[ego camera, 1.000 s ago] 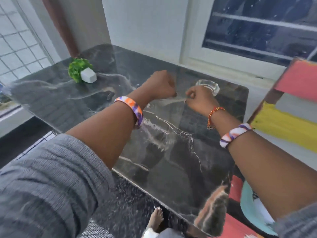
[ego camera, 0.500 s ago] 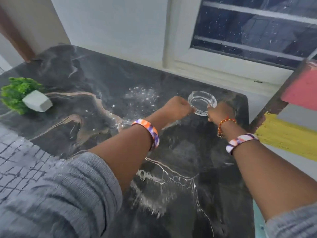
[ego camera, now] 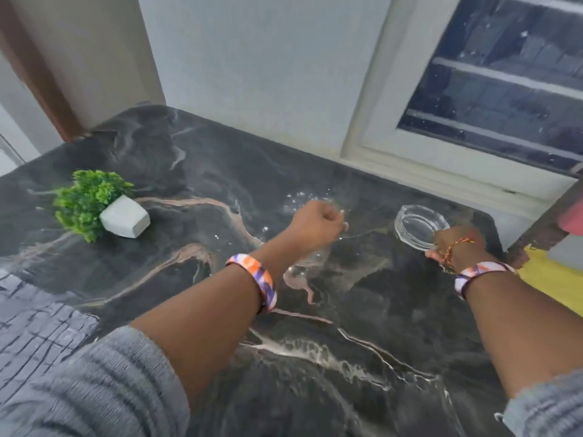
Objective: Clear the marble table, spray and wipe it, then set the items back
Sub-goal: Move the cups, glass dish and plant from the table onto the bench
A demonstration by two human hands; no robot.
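The marble table (ego camera: 362,310) fills most of the frame from the lower edge to the wall; its top is dark grey to black with pale pink and white veins, and its far right corner is rounded. A white-framed window (ego camera: 492,99) occupies the upper right of the frame, with dark panes crossed by pale horizontal bars. The person's two forearms enter from the lower left and lower right, each with a grey knitted sleeve (ego camera: 79,392) pushed up toward the elbow. A small potted plant (ego camera: 97,208) lies tipped on its side at the left of the table, green leaves pointing toward the left edge of the frame and its white pot toward the centre. A clear glass ashtray (ego camera: 418,227) sits at the right of the table, near the rounded corner. The right hand (ego camera: 454,247) grips the near right rim of the ashtray, fingers closed on the glass; whether the ashtray rests on the marble or is raised off it cannot be told. The left hand (ego camera: 317,223) is at the centre of the frame, curled into a loose fist, well apart from both the plant and the ashtray; whether it holds anything cannot be told. Each wrist carries an orange, purple and white bangle (ego camera: 258,279), and the right wrist also has a thin red and orange thread. Fine droplets (ego camera: 299,197) speckle the marble just beyond the left hand.
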